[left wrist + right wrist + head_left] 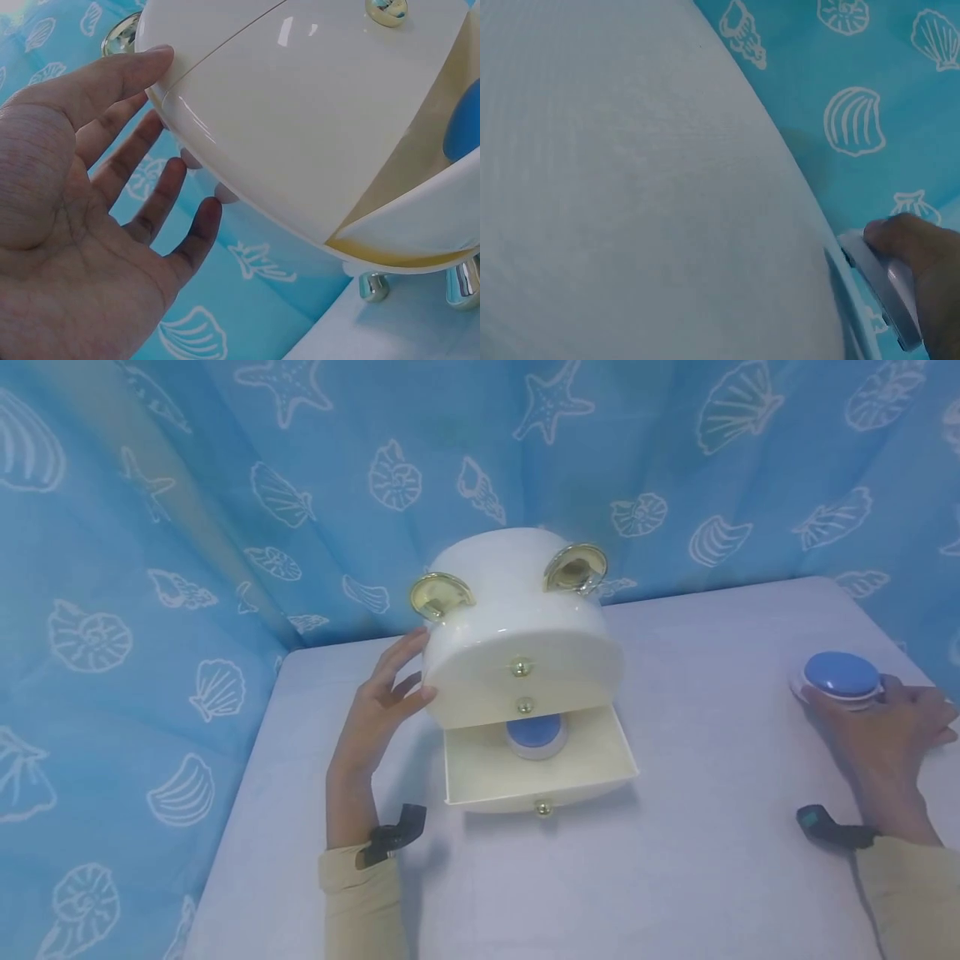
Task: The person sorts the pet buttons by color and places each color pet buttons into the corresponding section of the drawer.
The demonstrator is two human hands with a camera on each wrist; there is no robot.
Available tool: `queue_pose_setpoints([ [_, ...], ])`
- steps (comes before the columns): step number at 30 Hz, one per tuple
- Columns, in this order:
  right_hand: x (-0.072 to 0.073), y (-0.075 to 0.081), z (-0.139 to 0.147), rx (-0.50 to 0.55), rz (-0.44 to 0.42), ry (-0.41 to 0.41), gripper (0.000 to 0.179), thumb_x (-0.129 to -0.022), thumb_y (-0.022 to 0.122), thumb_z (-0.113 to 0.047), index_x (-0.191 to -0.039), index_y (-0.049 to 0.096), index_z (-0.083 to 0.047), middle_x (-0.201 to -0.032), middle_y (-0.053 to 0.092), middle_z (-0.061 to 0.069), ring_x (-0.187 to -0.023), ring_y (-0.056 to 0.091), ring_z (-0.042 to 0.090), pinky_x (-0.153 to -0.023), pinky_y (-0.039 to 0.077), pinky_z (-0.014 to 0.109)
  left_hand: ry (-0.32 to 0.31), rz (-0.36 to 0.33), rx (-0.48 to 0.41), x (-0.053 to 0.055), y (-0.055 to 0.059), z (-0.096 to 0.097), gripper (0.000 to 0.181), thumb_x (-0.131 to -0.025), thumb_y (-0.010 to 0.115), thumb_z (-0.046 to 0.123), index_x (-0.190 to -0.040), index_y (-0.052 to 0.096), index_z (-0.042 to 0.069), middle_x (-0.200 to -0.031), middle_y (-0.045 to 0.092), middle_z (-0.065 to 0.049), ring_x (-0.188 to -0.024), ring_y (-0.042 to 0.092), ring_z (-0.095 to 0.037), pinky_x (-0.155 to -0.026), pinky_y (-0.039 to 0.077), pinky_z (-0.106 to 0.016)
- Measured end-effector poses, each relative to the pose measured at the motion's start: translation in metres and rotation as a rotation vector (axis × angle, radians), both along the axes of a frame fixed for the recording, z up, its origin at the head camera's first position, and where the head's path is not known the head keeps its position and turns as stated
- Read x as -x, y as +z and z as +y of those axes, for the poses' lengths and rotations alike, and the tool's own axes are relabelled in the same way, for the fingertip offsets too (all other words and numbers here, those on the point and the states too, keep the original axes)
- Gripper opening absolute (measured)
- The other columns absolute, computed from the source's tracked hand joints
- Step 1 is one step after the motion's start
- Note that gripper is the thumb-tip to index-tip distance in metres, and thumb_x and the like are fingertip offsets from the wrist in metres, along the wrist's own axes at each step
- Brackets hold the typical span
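Observation:
A glossy white drawer box (517, 618) with two gold ears and small gold knobs stands on the table. Its bottom drawer (472, 781) is pulled out, and a round white button with a blue top (535, 733) lies inside. My left hand (375, 718) rests at the box's left side, thumb on the front edge and fingers spread along the curved wall, as the left wrist view shows. Far to the right, my right hand (881, 735) grips a second blue-topped button (842, 674) between thumb and fingers. In the right wrist view this button (885, 289) is tilted near the table edge.
The box stands toward the back of a table with a pale cloth (712, 827). A blue curtain (450, 435) with white shell prints hangs behind and to the left. Black wrist cameras (397, 833) sit on both forearms.

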State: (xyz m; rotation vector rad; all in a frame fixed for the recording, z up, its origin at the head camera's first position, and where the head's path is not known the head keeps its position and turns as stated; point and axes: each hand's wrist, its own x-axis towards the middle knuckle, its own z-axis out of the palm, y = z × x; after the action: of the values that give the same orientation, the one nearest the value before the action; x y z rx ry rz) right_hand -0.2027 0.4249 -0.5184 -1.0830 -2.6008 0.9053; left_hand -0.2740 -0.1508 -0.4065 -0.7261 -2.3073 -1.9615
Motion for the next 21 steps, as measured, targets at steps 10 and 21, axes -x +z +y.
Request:
queue_pose_setpoints([
  [10,-0.011,0.013,-0.041,0.106,0.173,0.017,0.105,-0.084,0.068,-0.063,-0.161,0.017,-0.014,-0.157,0.011,0.018,-0.145,0.007,0.034,-0.115,0.010,0.069,-0.001,0.015,-0.008,0.010,-0.014,-0.005,0.061,-0.092,0.072,0.011,-0.148,0.051,0.025,-0.157,0.036,0.010,-0.146,0.027,-0.011,-0.114,0.034,-0.049],
  [21,-0.017,0.019,-0.082,0.061,0.248,0.103,0.094,-0.084,0.074,-0.052,-0.156,0.032,-0.009,-0.148,0.026,0.021,-0.139,0.019,0.032,-0.109,0.027,0.067,0.001,0.015,-0.003,0.004,-0.006,-0.002,0.062,-0.093,0.070,0.010,-0.150,0.048,0.022,-0.159,0.034,0.007,-0.146,0.027,-0.012,-0.115,0.034,-0.049],
])
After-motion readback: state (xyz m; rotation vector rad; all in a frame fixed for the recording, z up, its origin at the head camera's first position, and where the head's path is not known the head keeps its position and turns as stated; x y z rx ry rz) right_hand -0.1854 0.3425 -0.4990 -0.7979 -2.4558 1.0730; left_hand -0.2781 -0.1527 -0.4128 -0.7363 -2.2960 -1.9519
